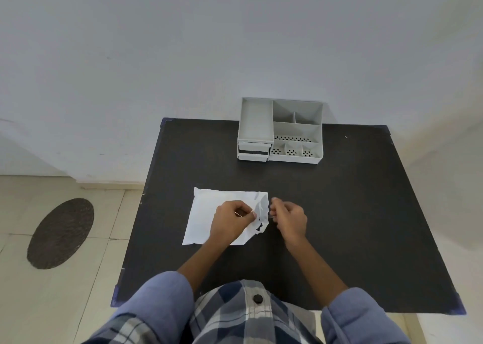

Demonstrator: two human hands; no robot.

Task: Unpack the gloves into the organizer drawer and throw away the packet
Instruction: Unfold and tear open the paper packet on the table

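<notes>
A white packet lies flat on the black table, in the middle. Its right end is crumpled and torn, with dark gaps showing. My left hand rests on the packet and pinches that torn end. My right hand sits just right of the packet, fingertips closed at the torn edge. The grey organizer stands at the table's far edge, with its small drawers at the lower left front. No gloves are visible.
The white wall rises right behind the organizer. A dark oval mat lies on the tiled floor to the left of the table. Blue corner guards cap the table corners.
</notes>
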